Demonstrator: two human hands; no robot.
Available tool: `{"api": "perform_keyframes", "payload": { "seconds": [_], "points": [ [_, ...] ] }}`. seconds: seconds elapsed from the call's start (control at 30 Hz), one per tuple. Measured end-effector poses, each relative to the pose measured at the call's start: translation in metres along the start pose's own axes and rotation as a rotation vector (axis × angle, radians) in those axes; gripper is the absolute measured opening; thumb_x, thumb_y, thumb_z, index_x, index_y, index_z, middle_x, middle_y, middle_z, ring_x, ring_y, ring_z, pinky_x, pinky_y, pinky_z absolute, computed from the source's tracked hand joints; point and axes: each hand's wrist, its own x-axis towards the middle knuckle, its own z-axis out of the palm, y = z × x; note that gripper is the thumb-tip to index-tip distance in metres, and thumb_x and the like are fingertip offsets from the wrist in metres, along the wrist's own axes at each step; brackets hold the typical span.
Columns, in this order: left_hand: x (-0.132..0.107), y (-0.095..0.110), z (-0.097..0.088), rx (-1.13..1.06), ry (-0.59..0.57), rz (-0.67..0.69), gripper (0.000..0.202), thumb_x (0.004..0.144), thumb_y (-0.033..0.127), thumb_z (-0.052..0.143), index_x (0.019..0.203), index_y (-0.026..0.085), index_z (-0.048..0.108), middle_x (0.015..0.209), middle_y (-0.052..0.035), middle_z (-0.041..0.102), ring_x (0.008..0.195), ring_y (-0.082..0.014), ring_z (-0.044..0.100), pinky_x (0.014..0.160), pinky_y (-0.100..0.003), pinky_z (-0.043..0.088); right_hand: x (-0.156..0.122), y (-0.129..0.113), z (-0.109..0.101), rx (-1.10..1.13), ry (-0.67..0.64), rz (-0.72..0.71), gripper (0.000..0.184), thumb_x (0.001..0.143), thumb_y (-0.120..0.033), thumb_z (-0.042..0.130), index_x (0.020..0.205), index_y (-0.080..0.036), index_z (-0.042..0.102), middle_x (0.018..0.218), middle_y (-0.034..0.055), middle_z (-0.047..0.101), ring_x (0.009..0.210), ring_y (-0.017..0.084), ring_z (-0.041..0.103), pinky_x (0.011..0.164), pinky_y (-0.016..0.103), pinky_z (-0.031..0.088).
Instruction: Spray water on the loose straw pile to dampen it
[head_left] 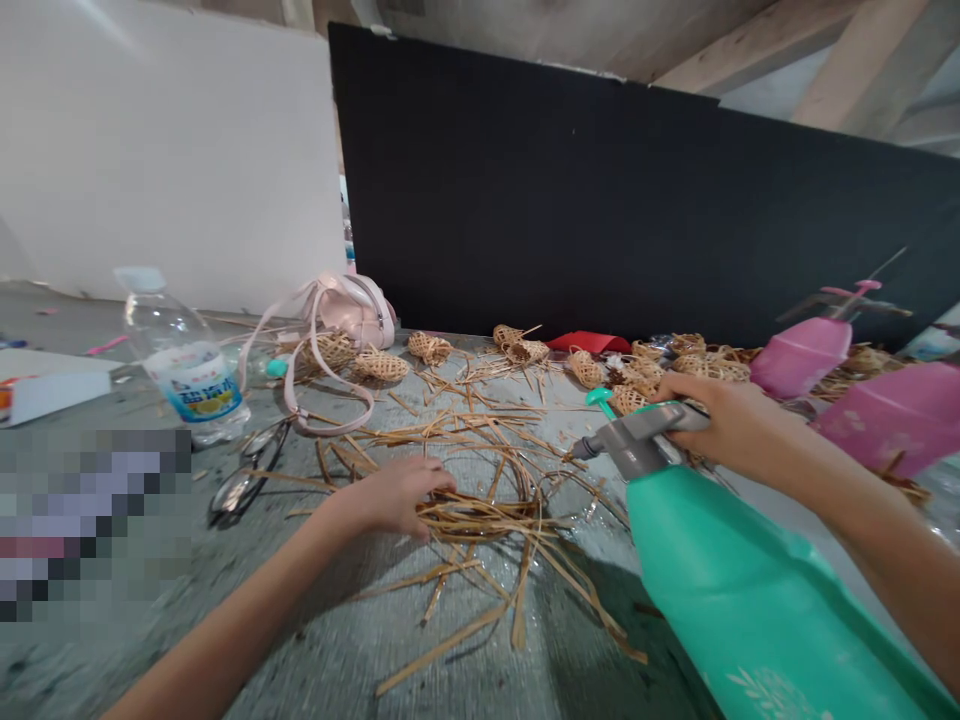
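Observation:
My right hand is closed round the grey handle of a green spray bottle. The bottle is tilted, its nozzle pointing left over a loose pile of tan woven strips. At the left side of that pile rests my left hand, fingers bent over the strips and touching them; whether they pinch a strip I cannot make out. Long strip ends stick out in several directions across the grey tabletop, where wet spots glisten near the pile.
Several small woven baskets lie along the back. On the left stand a clear plastic bottle, a pink bag and eyeglasses. Pink spray bottles are at the right. A black panel closes off the back.

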Motion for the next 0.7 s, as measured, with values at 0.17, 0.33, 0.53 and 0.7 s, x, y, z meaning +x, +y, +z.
{"api": "perform_keyframes", "payload": {
  "seconds": [0.17, 0.33, 0.53, 0.7],
  "points": [
    [0.000, -0.001, 0.000, 0.024, -0.020, 0.030, 0.031, 0.084, 0.032, 0.059, 0.110, 0.015, 0.055, 0.110, -0.0079, 0.057, 0.101, -0.0236, 0.055, 0.086, -0.045, 0.045, 0.006, -0.002, 0.006, 0.001, -0.022, -0.047, 0.038, 0.077, -0.014, 0.052, 0.115, -0.023, 0.053, 0.082, 0.0019, 0.063, 0.067, 0.016, 0.058, 0.057, 0.028, 0.042],
    [-0.001, 0.000, 0.000, 0.026, -0.018, 0.023, 0.029, 0.087, 0.032, 0.055, 0.112, 0.015, 0.054, 0.116, -0.0086, 0.054, 0.104, -0.0242, 0.054, 0.088, -0.046, 0.045, 0.007, -0.001, 0.016, 0.029, -0.003, -0.109, 0.059, 0.075, -0.021, 0.052, 0.131, -0.033, 0.038, 0.120, 0.0076, 0.056, 0.098, 0.029, 0.058, 0.070, 0.037, 0.045],
    [0.000, 0.002, -0.001, 0.002, -0.026, -0.020, 0.048, 0.066, 0.019, 0.073, 0.110, 0.019, 0.056, 0.110, -0.0065, 0.057, 0.104, -0.0250, 0.052, 0.089, -0.038, 0.042, 0.005, 0.001, 0.012, 0.083, 0.020, -0.168, 0.039, 0.070, -0.021, 0.051, 0.108, -0.029, 0.054, 0.117, 0.0046, 0.056, 0.098, 0.025, 0.057, 0.073, 0.032, 0.044],
    [0.001, 0.004, -0.003, -0.023, -0.022, -0.042, 0.048, 0.063, 0.014, 0.071, 0.109, 0.021, 0.058, 0.106, -0.0047, 0.059, 0.101, -0.0240, 0.053, 0.087, -0.032, 0.042, 0.001, 0.000, 0.005, 0.088, 0.101, -0.034, 0.022, 0.067, -0.021, 0.049, 0.088, -0.025, 0.055, 0.074, 0.0002, 0.063, 0.063, 0.020, 0.058, 0.053, 0.027, 0.038]
  ]
}}
